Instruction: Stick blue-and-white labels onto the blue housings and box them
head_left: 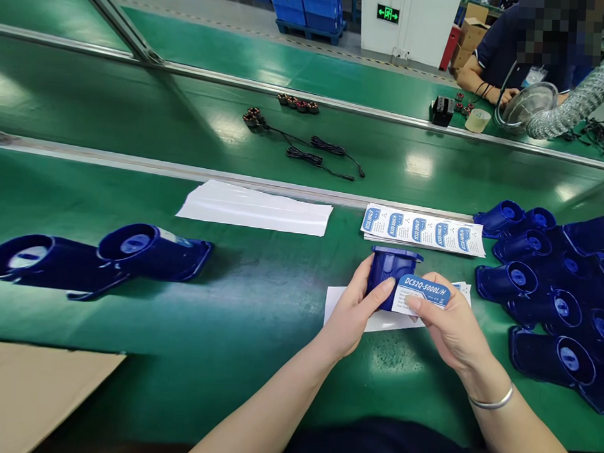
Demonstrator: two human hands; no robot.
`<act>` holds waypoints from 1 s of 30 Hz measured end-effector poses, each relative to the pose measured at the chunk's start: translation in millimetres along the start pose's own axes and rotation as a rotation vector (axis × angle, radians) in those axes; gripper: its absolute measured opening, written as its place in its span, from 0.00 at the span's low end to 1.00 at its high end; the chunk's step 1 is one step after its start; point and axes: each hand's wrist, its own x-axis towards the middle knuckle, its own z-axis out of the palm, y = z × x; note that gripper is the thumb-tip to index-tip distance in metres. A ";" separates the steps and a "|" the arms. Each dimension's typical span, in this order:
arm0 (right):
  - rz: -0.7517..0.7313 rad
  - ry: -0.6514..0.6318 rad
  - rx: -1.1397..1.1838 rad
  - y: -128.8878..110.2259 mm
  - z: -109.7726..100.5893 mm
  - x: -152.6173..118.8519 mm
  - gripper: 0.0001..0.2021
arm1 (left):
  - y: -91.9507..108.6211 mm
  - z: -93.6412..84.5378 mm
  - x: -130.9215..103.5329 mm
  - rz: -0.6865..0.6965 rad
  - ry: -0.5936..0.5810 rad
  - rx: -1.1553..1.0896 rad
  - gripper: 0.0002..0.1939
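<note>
My left hand (353,309) is closed round the left side of a dark blue plastic housing (393,258), thumb on its front. Between the thumb and fingers of my right hand (448,326) is a blue and white label (422,290) printed "DC52Q-5000L/H". The label's left part lies against the housing; whether it is stuck down I cannot tell. Beneath both hands a white label sheet (336,301) rests on the green table (256,358). Beyond them lies a stack of printed label sheets (424,230).
Several blue housings (553,304) crowd the right side; two more (145,246) lie at the left. White backing paper (255,208) is behind, cardboard (39,388) at front left. Black cables (315,153) lie past the metal rail. A person (519,56) sits across, near a duct (588,99).
</note>
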 end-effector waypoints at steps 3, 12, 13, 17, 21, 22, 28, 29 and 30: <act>0.002 0.012 -0.003 -0.2 0.8 1.0 0.17 | -1.9 -0.6 0.0 -0.008 0.000 -0.003 0.31; 0.021 0.020 0.003 0.2 -0.6 3.0 0.17 | -4.3 -1.8 1.3 0.016 0.000 0.051 0.30; 0.019 0.016 0.002 0.3 -0.9 3.2 0.17 | -4.5 -2.0 1.5 0.019 -0.004 0.066 0.30; 0.015 0.006 -0.001 0.5 -1.6 3.5 0.16 | -6.0 -3.0 2.3 0.029 -0.019 0.081 0.30; 0.023 0.011 0.005 1.1 -2.2 3.8 0.16 | -6.8 -3.4 2.6 0.036 -0.032 0.097 0.30; 0.022 0.010 0.008 1.3 -2.4 3.8 0.15 | -6.8 -3.3 2.5 0.036 -0.034 0.106 0.31; 0.020 -0.005 0.016 1.5 -3.3 4.2 0.14 | -5.7 -4.0 2.5 0.027 -0.055 0.169 0.32; 0.020 -0.008 0.019 1.3 -3.2 4.2 0.14 | -5.8 -4.4 2.7 0.025 -0.062 0.181 0.32; 0.019 -0.010 0.022 1.0 -3.2 4.2 0.14 | -5.9 -4.8 3.0 0.024 -0.068 0.189 0.33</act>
